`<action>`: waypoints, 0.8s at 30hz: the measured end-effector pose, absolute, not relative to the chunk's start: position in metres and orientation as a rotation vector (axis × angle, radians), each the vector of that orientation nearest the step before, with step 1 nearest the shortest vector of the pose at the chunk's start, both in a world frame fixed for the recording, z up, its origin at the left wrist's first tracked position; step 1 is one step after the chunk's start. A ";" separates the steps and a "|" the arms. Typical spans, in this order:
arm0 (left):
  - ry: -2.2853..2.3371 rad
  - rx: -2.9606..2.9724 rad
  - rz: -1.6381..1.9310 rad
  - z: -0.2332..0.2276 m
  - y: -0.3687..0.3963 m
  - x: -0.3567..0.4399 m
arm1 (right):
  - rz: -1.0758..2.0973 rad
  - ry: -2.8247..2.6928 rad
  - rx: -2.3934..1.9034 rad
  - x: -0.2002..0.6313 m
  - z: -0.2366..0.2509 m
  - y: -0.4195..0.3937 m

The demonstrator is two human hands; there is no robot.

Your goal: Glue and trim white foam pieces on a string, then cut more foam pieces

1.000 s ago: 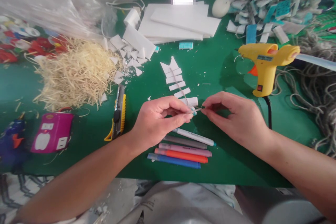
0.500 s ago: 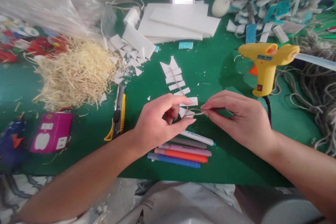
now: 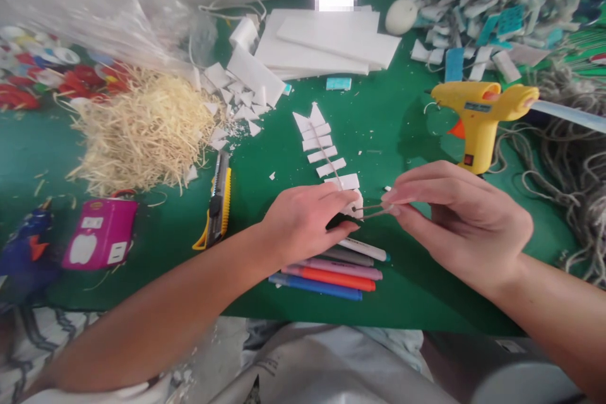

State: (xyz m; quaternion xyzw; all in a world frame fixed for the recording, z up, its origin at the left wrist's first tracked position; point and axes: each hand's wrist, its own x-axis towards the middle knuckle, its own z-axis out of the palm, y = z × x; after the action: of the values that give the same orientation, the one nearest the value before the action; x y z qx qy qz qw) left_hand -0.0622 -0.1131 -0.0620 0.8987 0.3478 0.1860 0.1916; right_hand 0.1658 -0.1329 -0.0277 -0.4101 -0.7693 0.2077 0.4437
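Note:
A grey string (image 3: 326,154) runs along a row of white foam strips (image 3: 324,151) laid out like a fishbone, with a pointed tail-like piece (image 3: 307,121) at the far end. At the near end lies a white foam piece (image 3: 351,207) with a small hole. My left hand (image 3: 303,224) has its index fingertip on this piece and its thumb at the near edge. To the right, my right hand (image 3: 454,227) pinches the string between thumb and fingers; two strands stretch from the piece to those fingertips. Several markers (image 3: 336,278) lie just below my left hand.
A yellow glue gun (image 3: 473,120) stands at right, beside heaped grey cord (image 3: 568,202). At left are a box cutter (image 3: 218,202), straw (image 3: 146,126) and a magenta case (image 3: 101,233). White foam sheets (image 3: 331,38) and scraps (image 3: 243,98) lie at the back.
My right hand has moved right, drawing the string strands out straighter. The left hand's fingers have come down onto the end foam piece, which shows more now.

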 end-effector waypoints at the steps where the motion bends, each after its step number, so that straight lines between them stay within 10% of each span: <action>1: 0.985 2.525 0.508 -0.062 -0.113 -0.062 | 0.503 -1.913 -1.013 0.166 -0.026 -0.134; 24: 0.889 1.962 0.876 -0.040 -0.124 -0.053 | 0.447 -2.242 -0.820 0.176 -0.019 -0.134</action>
State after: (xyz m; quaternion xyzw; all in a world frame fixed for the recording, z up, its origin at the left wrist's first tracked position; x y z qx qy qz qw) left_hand -0.0529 -0.1241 -0.0399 0.7744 0.3509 0.3459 0.3969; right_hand 0.1761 -0.1339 -0.0185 -0.3165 -0.8650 0.1725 0.3490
